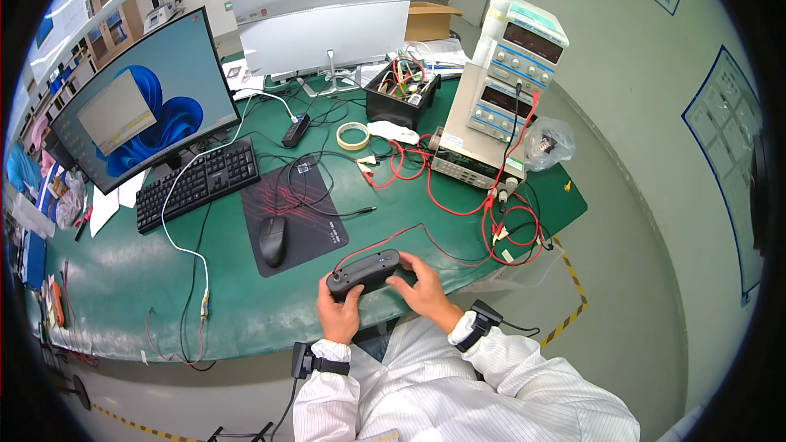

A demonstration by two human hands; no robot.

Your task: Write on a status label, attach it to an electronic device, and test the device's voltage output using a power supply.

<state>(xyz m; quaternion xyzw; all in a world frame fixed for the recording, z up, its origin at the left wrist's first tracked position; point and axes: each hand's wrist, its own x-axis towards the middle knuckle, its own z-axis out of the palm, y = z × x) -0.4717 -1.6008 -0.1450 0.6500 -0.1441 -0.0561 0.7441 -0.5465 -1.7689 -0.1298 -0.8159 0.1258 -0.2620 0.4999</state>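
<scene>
Between my two hands is a dark grey, oblong electronic device (365, 275) with rounded ends, held just over the front edge of the green table. My left hand (337, 311) grips its left end, thumb on the near side. At its right end, the fingers of my right hand (422, 285) wrap round the far side, with the thumb at the near side. A thin red and black lead (385, 239) reaches the device's left end and runs off right across the table toward a tangle of red cables. What the device is exactly, I cannot tell.
A black mouse (273, 241) rests on a dark mouse pad (315, 221), beside a keyboard (196, 186) and a monitor (151, 106). Bench power supplies (512, 74) are stacked on a beige instrument (471, 160). Behind are a tape roll (353, 136) and a black bin (399, 106) of wires.
</scene>
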